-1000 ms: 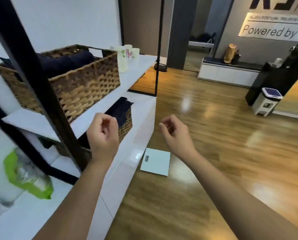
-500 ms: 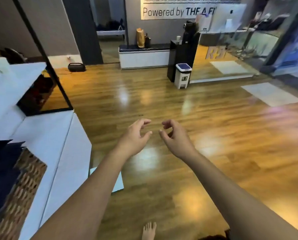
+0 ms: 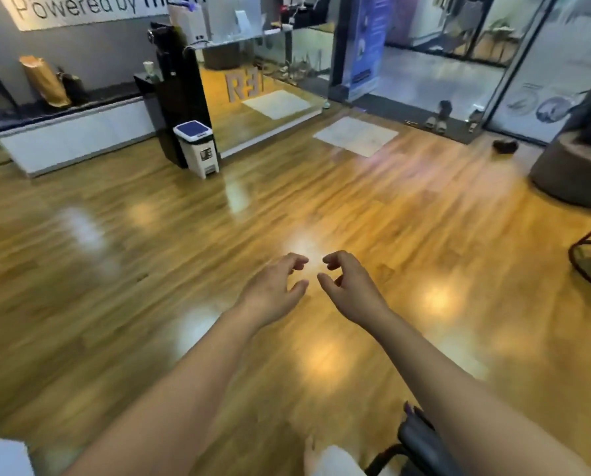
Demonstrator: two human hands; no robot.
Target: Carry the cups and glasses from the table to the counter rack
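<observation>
Left hand (image 3: 273,290), right hand (image 3: 350,290): hovering side by side over wooden floor (image 3: 149,269), fingers loosely curled, holding nothing. Cups, glasses: lying out of view. Bin (image 3: 197,149): standing far left.

Glossy wooden plank floor (image 3: 122,280) — ceiling light reflected in several bright patches. Standing on it: a white pedal bin (image 3: 196,148) with blue lid beside a black cabinet (image 3: 180,94), a pale mat (image 3: 355,135) near the glass door, a round brown pouffe (image 3: 572,173) at right — all well apart.
</observation>
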